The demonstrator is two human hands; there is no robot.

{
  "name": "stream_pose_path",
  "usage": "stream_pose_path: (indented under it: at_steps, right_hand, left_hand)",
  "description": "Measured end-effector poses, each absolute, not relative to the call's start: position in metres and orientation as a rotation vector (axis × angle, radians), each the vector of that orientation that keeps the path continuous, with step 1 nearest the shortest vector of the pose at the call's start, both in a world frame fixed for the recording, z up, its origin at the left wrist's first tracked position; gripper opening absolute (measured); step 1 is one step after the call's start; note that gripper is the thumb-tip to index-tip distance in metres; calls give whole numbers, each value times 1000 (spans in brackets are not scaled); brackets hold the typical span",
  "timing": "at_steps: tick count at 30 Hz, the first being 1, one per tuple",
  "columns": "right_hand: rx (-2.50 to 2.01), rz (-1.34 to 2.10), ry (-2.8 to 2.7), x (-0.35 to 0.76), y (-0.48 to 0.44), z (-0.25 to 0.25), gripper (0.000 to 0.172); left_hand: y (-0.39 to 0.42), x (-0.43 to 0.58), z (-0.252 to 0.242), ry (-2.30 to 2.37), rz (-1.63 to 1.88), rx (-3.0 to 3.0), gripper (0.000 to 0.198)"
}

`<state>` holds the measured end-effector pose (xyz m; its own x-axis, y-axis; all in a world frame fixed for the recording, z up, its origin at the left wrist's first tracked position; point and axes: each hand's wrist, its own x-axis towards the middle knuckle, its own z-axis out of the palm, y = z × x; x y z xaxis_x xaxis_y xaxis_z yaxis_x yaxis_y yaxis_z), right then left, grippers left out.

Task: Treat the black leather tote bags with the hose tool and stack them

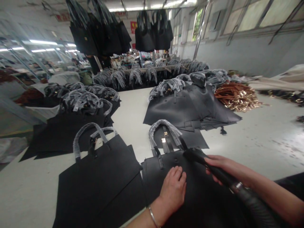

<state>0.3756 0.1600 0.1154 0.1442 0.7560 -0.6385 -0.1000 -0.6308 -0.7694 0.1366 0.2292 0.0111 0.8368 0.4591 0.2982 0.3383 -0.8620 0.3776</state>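
A black leather handbag panel (163, 183) with plastic-wrapped handles (163, 123) lies in front of me on top of others. My left hand (174, 186) rests on it below the handle, fingers lying flat on the leather and gripping nothing. Held in my right hand (222, 169) is a black nozzle (217, 171) with a ribbed hose. Its tip is at the top edge of the panel, beside the right foot of the handle. Straps with gold buckles (163, 139) show inside the handle loop. Another handbag panel (99, 180) lies to the left.
Stacked black bag panels (180, 107) lie farther back on the white table (133, 101), with another pile (78, 126) at left. Brown straps with gold clasps (237, 96) are heaped at right. Finished black bags (99, 34) hang overhead. Wrapped handles (135, 76) line the rack behind.
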Motion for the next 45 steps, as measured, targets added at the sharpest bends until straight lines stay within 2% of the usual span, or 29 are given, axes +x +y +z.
stream_pose_path:
  at_steps: [9, 16, 24, 36, 45]
  right_hand:
    - [-1830, 1627, -702, 382, 172, 127, 36]
    - [-1787, 1236, -704, 397, 179, 137, 32]
    - [-1845, 1447, -642, 431, 144, 124, 41]
    - [-1832, 1527, -655, 445, 162, 128, 40]
    - [-1766, 1149, -722, 410, 170, 147, 34]
  left_hand:
    - [228, 138, 16, 616, 568, 2708, 35]
    - [228, 138, 16, 653, 573, 2660, 34]
    - [230, 138, 14, 641, 570, 2638, 36]
    - [230, 139, 16, 639, 574, 2687, 36]
    - [230, 143, 19, 653, 595, 2705, 34]
